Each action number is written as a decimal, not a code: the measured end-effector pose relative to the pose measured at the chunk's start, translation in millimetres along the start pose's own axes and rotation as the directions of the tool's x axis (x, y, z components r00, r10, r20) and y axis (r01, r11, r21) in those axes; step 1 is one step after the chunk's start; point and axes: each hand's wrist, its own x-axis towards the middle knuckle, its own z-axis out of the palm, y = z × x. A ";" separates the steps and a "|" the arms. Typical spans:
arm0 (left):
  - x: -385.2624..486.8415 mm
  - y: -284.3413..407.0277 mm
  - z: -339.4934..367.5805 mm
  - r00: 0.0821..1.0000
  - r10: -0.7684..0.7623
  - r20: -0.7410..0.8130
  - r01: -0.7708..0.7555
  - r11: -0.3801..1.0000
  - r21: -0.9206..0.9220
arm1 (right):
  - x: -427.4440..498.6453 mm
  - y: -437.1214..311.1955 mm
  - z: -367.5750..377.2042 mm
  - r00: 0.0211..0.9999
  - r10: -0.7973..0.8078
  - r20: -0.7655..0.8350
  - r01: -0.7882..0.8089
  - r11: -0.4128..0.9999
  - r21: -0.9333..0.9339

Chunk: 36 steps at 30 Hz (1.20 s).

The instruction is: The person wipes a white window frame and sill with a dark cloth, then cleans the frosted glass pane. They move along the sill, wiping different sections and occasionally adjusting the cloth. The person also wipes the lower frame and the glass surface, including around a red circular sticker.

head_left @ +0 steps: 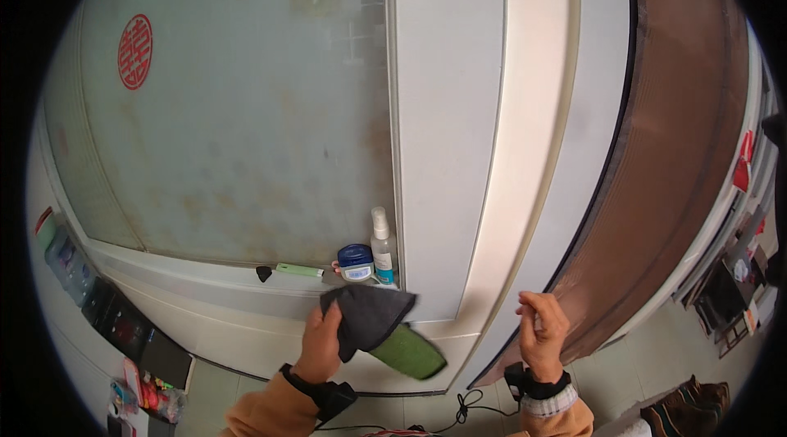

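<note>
My left hand (319, 338) grips the edge of a dark grey cloth piece (372, 317) with a green part (411, 352) hanging off its lower right side. Whether the two colours belong to one piece I cannot tell. To the right, my right hand (544, 332) is raised with its fingers loosely curled, holding nothing. It is in front of the lower end of a brown mesh screen (670, 148). Just beyond the cloth, a clear spray bottle (383, 249) and a jar with a blue lid (355, 262) stand on the ledge of a frosted glass panel (233, 111).
A light green handle-like object (299, 269) and a small black object (264, 274) lie on the ledge. A water dispenser (117, 320) with a bottle stands at left. Black cable (470, 406) trails over the floor; brown shoes (692, 409) are at lower right.
</note>
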 end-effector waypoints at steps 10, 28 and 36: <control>68.1 99.1 146.5 0.328 0.859 0.393 -0.781 0.012 0.624 | -16.1 39.6 -50.0 0.997 0.078 -0.016 -0.078 0.996 0.034; 112.6 89.6 146.7 0.238 0.762 0.602 -0.639 -0.344 0.688 | -61.9 67.6 -53.7 0.959 0.280 0.032 -0.280 0.960 0.000; 91.1 89.1 126.5 0.315 0.541 0.780 -0.763 -0.345 0.547 | -139.3 36.7 -102.1 0.892 0.452 -0.016 -0.446 0.872 -0.204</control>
